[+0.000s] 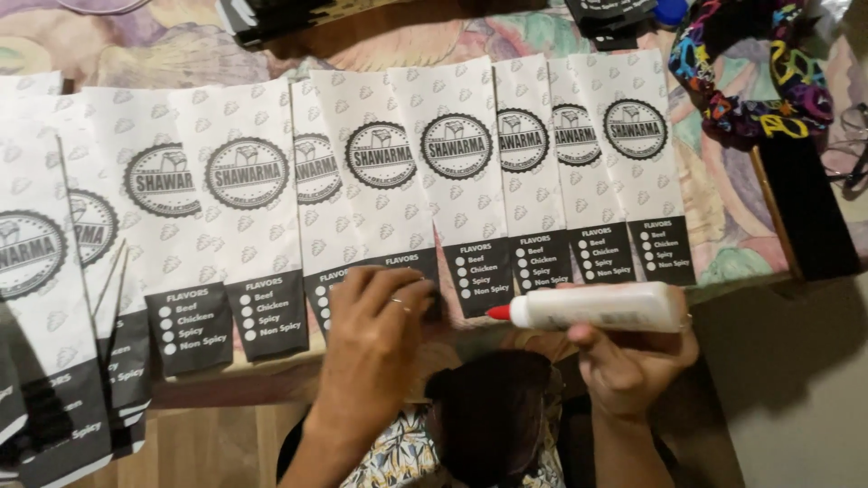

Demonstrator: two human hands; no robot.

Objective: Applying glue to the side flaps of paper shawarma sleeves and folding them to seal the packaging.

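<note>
Glue bottle (601, 307): white, red-tipped, light, rigid, best held mid-body; clamped sideways in right hand (633, 357), near edge of counter (271, 375). Left hand (375, 348): flat, fingers spread, pressing thin, crease-prone paper bags (380, 172) overlapped in a row.

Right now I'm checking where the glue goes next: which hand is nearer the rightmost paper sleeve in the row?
Right. The right hand, holding the glue bottle, sits just below the rightmost paper sleeve; the left hand rests on sleeves further left.

Overlapping white, black-ended paper sleeves (457, 181)
</note>
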